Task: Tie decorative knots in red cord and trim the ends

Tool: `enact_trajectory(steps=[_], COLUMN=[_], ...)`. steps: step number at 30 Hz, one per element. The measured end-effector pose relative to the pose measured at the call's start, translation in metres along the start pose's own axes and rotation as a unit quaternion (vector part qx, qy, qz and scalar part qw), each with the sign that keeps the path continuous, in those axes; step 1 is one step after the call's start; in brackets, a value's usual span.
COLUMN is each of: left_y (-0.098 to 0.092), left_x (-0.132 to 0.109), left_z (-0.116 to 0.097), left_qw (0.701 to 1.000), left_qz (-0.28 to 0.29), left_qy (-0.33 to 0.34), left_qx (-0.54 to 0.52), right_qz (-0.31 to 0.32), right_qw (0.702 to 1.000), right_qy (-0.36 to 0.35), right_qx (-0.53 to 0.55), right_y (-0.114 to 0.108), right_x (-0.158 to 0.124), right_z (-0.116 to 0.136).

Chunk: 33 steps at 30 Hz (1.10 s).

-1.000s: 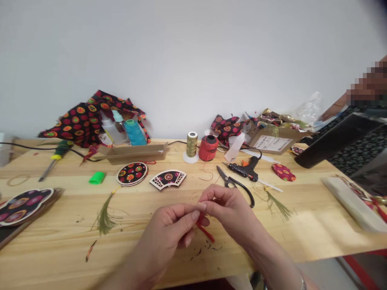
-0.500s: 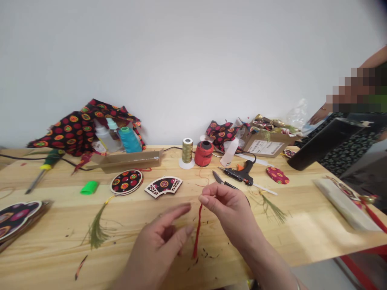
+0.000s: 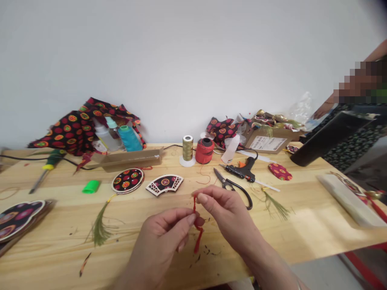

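Pale wood makes up the tabletop (image 3: 260, 251) against a plain wall (image 3: 181, 68). From the left, the left hand (image 3: 165, 235) pinches a red cord (image 3: 198, 239) between thumb and forefinger, its tail hanging just beside those fingers. The cord runs nearly upright to the right hand (image 3: 225, 209), pinching it higher up; scissors (image 3: 224, 182) lie just beyond.

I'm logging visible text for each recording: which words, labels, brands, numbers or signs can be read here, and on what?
No text is readable.
White label on the cardboard box: printed, too small and blurred.
White bottle at left: any print too blurred.
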State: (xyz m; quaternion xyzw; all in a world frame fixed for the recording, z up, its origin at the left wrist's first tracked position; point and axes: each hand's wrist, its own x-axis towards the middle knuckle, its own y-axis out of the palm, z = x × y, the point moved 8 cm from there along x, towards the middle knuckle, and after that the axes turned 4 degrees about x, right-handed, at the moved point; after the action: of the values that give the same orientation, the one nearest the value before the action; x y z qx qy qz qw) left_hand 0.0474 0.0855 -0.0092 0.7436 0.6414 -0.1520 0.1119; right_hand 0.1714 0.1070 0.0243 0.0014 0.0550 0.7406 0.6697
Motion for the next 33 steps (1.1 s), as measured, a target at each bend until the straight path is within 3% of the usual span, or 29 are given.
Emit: enact_trajectory(steps=[4,9,18,28,33], left_y=[-0.005,-0.004,-0.003,-0.012,-0.007], left_x=[0.003,0.004,0.004,0.000,0.001], left_z=[0.005,0.009,0.003,-0.003,-0.001], left_qw=[1.000,0.997,0.994,0.990,0.994], left_qz=[-0.014,-0.018,-0.023,-0.081,-0.066], left_qy=[0.006,-0.012,-0.002,0.019,0.008], left_qx=[0.020,0.072,0.109,0.118,0.084], right_qz=[0.034,0.014,0.010,0.012,0.003], right_qw=[0.997,0.992,0.995,0.997,0.996], right_qy=[0.054,0.082,0.077,0.056,0.060], right_qx=[0.050,0.092,0.069,0.050,0.069], right_y=[0.004,0.001,0.000,-0.003,-0.004], right_x=[-0.004,-0.006,-0.006,-0.005,-0.005], right_z=[-0.019,-0.033,-0.029,-0.020,-0.023])
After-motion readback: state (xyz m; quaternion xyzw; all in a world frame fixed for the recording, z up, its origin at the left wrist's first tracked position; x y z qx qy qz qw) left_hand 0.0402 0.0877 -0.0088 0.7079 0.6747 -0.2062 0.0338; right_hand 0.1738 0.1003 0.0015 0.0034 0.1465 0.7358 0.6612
